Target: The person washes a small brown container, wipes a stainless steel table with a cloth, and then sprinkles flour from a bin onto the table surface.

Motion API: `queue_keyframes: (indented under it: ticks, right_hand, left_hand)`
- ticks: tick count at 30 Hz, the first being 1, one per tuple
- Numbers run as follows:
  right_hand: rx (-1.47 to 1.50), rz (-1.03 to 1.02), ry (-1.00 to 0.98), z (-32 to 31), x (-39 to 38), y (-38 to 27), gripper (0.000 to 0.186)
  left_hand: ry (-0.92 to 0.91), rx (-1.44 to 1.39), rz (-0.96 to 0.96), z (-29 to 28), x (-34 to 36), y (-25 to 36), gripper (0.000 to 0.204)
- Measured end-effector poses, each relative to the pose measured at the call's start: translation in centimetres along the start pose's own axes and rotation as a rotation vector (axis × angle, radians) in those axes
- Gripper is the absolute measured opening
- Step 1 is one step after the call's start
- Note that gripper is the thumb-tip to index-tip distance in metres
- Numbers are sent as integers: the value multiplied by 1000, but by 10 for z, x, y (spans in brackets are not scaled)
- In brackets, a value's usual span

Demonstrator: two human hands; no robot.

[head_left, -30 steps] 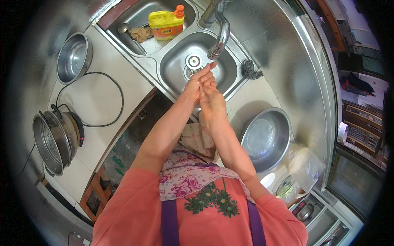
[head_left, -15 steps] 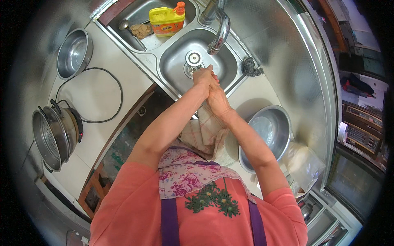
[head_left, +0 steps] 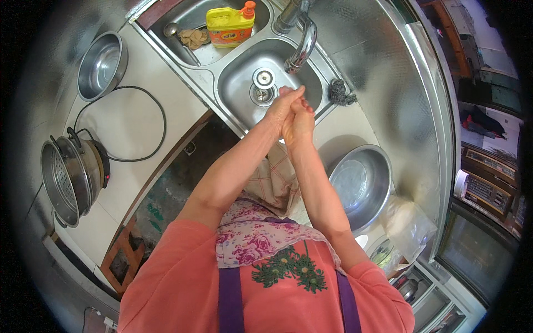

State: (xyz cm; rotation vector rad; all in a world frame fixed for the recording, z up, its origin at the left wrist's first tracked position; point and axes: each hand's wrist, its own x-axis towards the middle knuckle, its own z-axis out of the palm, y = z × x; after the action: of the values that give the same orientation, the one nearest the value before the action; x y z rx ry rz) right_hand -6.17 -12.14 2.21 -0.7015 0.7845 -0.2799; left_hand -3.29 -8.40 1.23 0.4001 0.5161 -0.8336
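Over the near edge of a steel sink basin (head_left: 233,83), my hands are pressed together. My left hand (head_left: 282,106) lies against my right hand (head_left: 300,123), with a thumb pointing up and to the right. The fingers of my right hand are curled against the left. No object shows between them, though the palms are hidden. Just beyond my hands is a drain (head_left: 260,95) with a round metal strainer lid (head_left: 264,78) beside it. A chrome faucet (head_left: 304,47) hangs over the basin's far right; no stream of water is visible.
The second basin holds a yellow bottle (head_left: 230,25), a ladle (head_left: 172,30) and a tan cloth (head_left: 194,38). A scouring pad (head_left: 340,92) sits right of the sink. Steel bowls (head_left: 102,66) (head_left: 361,177) stand on both sides. A steamer pot (head_left: 69,180) and black cable (head_left: 165,127) are left.
My clasped hands have shifted slightly right and turned against each other. My right forearm stands more upright, and more of the drain shows.
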Motion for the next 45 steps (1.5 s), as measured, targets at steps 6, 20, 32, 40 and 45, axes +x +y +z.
queue_keyframes:
  ticks: [6, 20, 32, 40, 45]
  right_hand:
    - [-890, -158, -184, 0, -32, 10, 53]
    - [142, 383, -234, -23, 55, -13, 31]
    - [-796, -227, 150, 4, 50, -22, 24]
    - [-1304, -1384, -301, 152, 32, -121, 18]
    - [-1578, -1739, -473, 188, 73, -128, 11]
  left_hand:
    - [326, 1518, 572, -45, 34, 11, 22]
    - [-173, 357, 322, -18, -29, -12, 28]
    - [-96, 246, 402, -9, -32, -12, 47]
    - [205, -122, 352, -29, 6, 26, 30]
    - [221, -175, 347, -13, 21, 40, 20]
